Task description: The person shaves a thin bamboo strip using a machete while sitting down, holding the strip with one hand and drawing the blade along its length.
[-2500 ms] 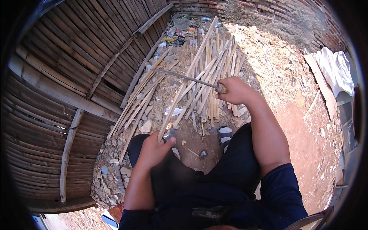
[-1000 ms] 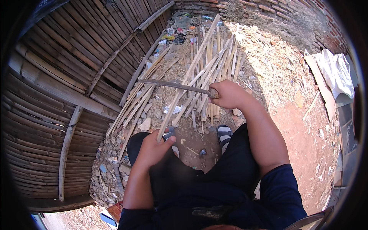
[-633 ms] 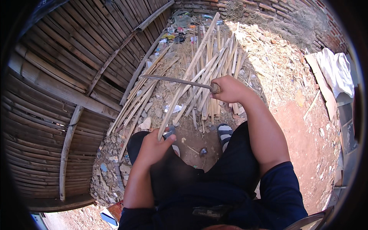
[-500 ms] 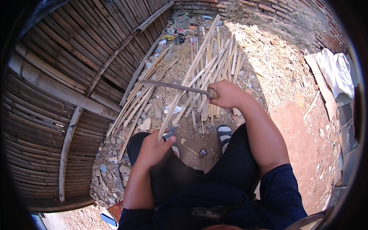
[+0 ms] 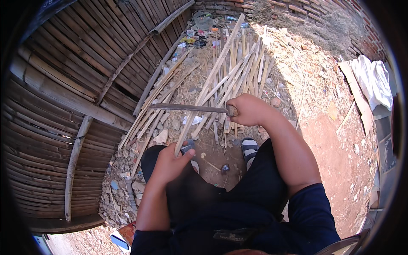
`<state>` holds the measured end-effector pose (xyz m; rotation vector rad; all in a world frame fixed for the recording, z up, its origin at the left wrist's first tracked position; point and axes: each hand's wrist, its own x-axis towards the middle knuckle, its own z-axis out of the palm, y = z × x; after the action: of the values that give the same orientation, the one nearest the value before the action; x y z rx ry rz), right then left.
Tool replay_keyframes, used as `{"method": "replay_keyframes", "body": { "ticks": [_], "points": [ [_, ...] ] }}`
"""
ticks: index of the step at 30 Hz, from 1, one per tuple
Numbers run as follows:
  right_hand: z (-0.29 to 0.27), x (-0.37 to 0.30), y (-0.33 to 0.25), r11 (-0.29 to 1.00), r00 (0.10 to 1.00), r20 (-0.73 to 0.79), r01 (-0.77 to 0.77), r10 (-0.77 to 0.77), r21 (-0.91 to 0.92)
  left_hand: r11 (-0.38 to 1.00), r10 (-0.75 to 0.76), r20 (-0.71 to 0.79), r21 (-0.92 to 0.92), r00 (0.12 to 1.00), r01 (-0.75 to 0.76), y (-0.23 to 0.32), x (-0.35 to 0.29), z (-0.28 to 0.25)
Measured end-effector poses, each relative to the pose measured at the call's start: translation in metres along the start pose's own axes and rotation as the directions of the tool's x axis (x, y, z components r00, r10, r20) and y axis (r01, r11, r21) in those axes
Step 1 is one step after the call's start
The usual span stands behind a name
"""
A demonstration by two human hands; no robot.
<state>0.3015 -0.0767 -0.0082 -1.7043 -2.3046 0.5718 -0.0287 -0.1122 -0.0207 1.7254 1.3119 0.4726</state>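
My right hand (image 5: 248,109) is wrapped round the short wooden handle of a machete (image 5: 187,108). Its long dark blade points left and lies across a pale wooden strip (image 5: 210,85); whether the edge touches the wood I cannot tell. The near end of that strip is gripped in my left hand (image 5: 175,160), thumb on one side, with the fingers partly hidden behind it. From there the strip slants away up and to the right, over a loose heap of similar wooden strips (image 5: 238,78) on the ground.
A slatted bamboo wall (image 5: 80,63) rises on the left. More thin strips (image 5: 159,93) lie along its foot, amid rubble (image 5: 123,182). A brick wall (image 5: 297,12) closes the far side. White cloth (image 5: 374,80) hangs at the right. My sandalled feet (image 5: 249,148) stand near the heap.
The machete has come down toward me along the strip, and its blade now lies more level. My right hand has lowered slightly. My left hand keeps its hold, nearly still.
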Motion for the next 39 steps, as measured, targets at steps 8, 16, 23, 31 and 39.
{"method": "replay_keyframes", "body": {
  "ticks": [8, 16, 23, 31, 39],
  "points": [
    [-0.016, 0.009, 0.012, 0.979, 0.978, 0.146, -0.164, 0.146, 0.124, 1.000, 0.003, 0.006, 0.006, 1.000, -0.003, -0.004, 0.003, 0.001],
    [0.002, -0.001, 0.000, 0.999, 0.998, -0.053, 0.029, -0.031, -0.036, 0.999, -0.013, 0.005, 0.030, 1.000, 0.013, -0.001, 0.000, 0.002],
    [-0.005, -0.010, 0.003, 0.995, 0.994, -0.080, 0.066, -0.072, -0.069, 0.999, 0.022, 0.006, -0.023, 1.000, -0.022, 0.000, 0.000, 0.003],
    [-0.020, -0.014, 0.000, 0.997, 0.988, -0.143, -0.067, 0.060, -0.045, 0.998, -0.031, 0.015, -0.046, 0.999, 0.031, 0.003, 0.000, 0.000],
    [-0.008, -0.025, -0.017, 0.986, 0.986, -0.032, 0.161, -0.162, -0.033, 0.998, -0.006, -0.014, -0.057, 1.000, 0.005, -0.007, -0.004, 0.002]
  ]
}}
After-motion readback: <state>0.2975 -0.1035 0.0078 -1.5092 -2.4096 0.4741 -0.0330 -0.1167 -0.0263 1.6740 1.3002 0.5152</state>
